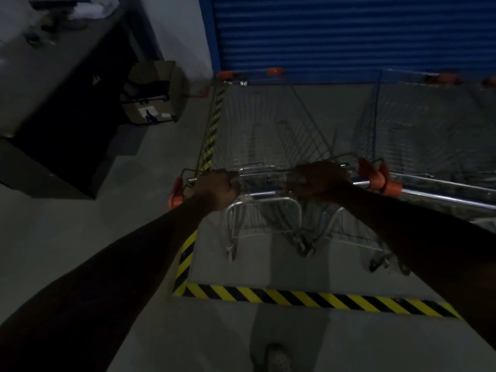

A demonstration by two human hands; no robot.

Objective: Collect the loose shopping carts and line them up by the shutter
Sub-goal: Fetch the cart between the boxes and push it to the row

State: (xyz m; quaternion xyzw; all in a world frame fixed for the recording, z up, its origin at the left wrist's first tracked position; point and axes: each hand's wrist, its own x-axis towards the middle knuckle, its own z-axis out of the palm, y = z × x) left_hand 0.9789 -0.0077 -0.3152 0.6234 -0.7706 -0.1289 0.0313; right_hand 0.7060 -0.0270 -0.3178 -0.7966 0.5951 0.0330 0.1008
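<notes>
Nearest, below the hands, the toe of a shoe (277, 357) shows on the grey floor (80, 237), and a yellow-and-black tape stripe (308, 298) crosses the floor between the shoe and the hands. Both arms reach forward. The left hand (218, 189) and right hand (319, 181) each have their fingers curled round the handle bar (264, 193) of a shopping cart (257, 135), which has an orange cap outside each hand. The cart's wire basket stretches away from the hands to the blue shutter (349, 36), inside the taped area. Just right of the right hand stands a second cart (418, 130), side by side with the first and also facing the shutter. Far left of the left hand sit a cardboard box (155, 92) and a dark bench (67, 103) with blurred items on top.
</notes>
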